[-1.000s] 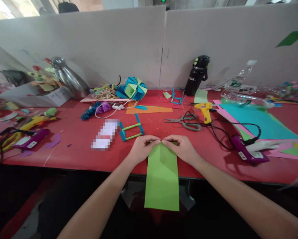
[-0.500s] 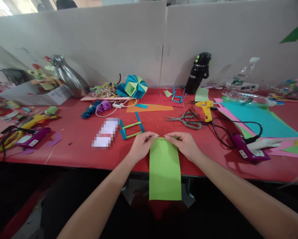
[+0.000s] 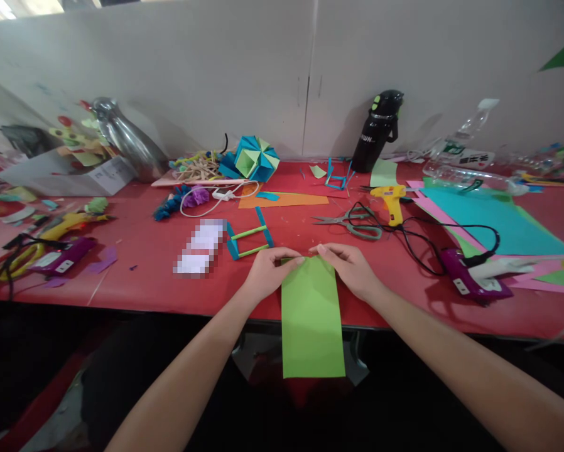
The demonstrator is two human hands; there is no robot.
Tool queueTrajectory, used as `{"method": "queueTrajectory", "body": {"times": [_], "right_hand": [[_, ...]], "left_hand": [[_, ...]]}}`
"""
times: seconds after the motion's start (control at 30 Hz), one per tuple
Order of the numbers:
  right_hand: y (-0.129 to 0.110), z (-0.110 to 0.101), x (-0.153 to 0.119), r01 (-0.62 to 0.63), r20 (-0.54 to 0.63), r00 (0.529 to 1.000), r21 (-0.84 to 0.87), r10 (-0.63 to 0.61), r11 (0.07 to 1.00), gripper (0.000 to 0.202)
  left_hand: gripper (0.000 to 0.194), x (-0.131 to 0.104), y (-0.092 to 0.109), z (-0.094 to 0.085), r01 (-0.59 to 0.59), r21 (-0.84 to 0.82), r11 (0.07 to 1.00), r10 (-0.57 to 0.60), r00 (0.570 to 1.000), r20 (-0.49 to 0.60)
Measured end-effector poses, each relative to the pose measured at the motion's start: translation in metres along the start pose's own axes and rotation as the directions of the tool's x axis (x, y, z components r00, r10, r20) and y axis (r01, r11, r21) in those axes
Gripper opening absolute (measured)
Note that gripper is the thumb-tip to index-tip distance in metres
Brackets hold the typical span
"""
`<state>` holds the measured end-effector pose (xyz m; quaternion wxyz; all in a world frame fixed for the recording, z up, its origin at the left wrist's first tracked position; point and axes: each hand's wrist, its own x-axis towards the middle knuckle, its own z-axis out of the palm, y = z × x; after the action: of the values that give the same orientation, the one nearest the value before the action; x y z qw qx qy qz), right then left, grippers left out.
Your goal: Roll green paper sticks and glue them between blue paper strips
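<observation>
Both left hand (image 3: pixel 271 273) and right hand (image 3: pixel 352 270) tight on green paper (image 3: pixel 311 323) (farther apart than a second ago)

The left hand (image 3: pixel 269 277) and right hand (image 3: pixel 352 270) pinch the far edge of a green paper (image 3: pixel 313 323), whose near end hangs past the front of the red table (image 3: pixel 145 276). A small frame (image 3: pixel 250 233) of blue and green strips lies just beyond the left hand. Scissors (image 3: pixel 363 230) and a yellow glue gun (image 3: pixel 391 202) lie beyond the right hand, and a black bottle (image 3: pixel 376 135) leans against the partition (image 3: pixel 244 69).
</observation>
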<state>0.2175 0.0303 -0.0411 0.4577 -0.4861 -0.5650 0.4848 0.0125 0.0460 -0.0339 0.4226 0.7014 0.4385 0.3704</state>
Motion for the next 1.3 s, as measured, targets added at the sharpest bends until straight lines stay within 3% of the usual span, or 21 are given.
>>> {"method": "queueTrajectory", "body": {"times": [0.47, 0.57, 0.7, 0.77, 0.83, 0.9, 0.97, 1.03, 1.1, 1.13, 1.2, 1.3], "right_hand": [[0.001, 0.001, 0.001, -0.02, 0.027, 0.999, 0.036, 0.019, 0.999, 0.026], [-0.002, -0.001, 0.002, -0.066, 0.047, 0.997, 0.098, 0.062, 0.993, 0.032], [-0.015, -0.015, -0.002, -0.227, 0.294, 0.94, 0.155, 0.174, 0.962, 0.057], [-0.022, -0.026, -0.005, -0.279, 0.431, 0.875, 0.08, 0.219, 0.957, 0.051], [-0.026, -0.038, -0.006, -0.287, 0.449, 0.855, -0.003, 0.258, 0.958, 0.041], [-0.027, -0.051, -0.003, -0.277, 0.326, 0.904, -0.046, 0.276, 0.96, 0.038], [-0.027, -0.064, 0.001, -0.242, 0.126, 0.96, -0.079, 0.25, 0.967, 0.043], [-0.028, -0.077, 0.006, -0.199, -0.054, 0.98, -0.137, 0.193, 0.97, 0.046], [-0.03, -0.088, 0.009, -0.173, -0.117, 0.982, -0.213, 0.151, 0.961, 0.045], [-0.032, -0.092, 0.01, -0.166, -0.089, 0.985, -0.266, 0.147, 0.95, 0.043], [-0.038, -0.096, 0.01, -0.131, 0.077, 0.982, -0.397, 0.175, 0.908, 0.039], [-0.047, -0.088, 0.008, 0.006, 0.387, 0.891, -0.532, 0.237, 0.847, 0.033]], "left_hand": [[0.019, 0.0, -0.001, 0.001, -0.008, -0.006, 1.0, 0.008, 0.999, -0.039], [0.018, 0.0, -0.003, 0.001, -0.014, -0.003, 1.0, 0.014, 0.987, -0.159], [0.02, 0.0, 0.0, -0.003, -0.08, 0.009, 0.997, 0.076, 0.896, -0.437], [0.022, -0.001, 0.003, -0.006, -0.108, 0.014, 0.994, 0.101, 0.859, -0.502], [0.023, -0.003, 0.007, -0.008, -0.111, 0.005, 0.994, 0.097, 0.852, -0.515], [0.025, -0.006, 0.009, -0.009, -0.09, -0.014, 0.996, 0.071, 0.862, -0.502], [0.03, -0.009, 0.011, -0.008, -0.048, -0.055, 0.997, 0.019, 0.899, -0.438], [0.037, -0.013, 0.011, -0.008, 0.016, -0.088, 0.996, -0.041, 0.955, -0.293], [0.043, -0.017, 0.013, -0.009, 0.057, -0.063, 0.996, -0.066, 0.985, -0.157], [0.045, -0.019, 0.015, -0.01, 0.053, -0.032, 0.998, -0.057, 0.991, -0.12], [0.049, -0.021, 0.02, -0.011, 0.01, 0.028, 1.0, -0.007, 0.995, -0.101], [0.053, -0.02, 0.028, -0.011, -0.036, 0.051, 0.998, 0.04, 0.997, -0.064]]}}
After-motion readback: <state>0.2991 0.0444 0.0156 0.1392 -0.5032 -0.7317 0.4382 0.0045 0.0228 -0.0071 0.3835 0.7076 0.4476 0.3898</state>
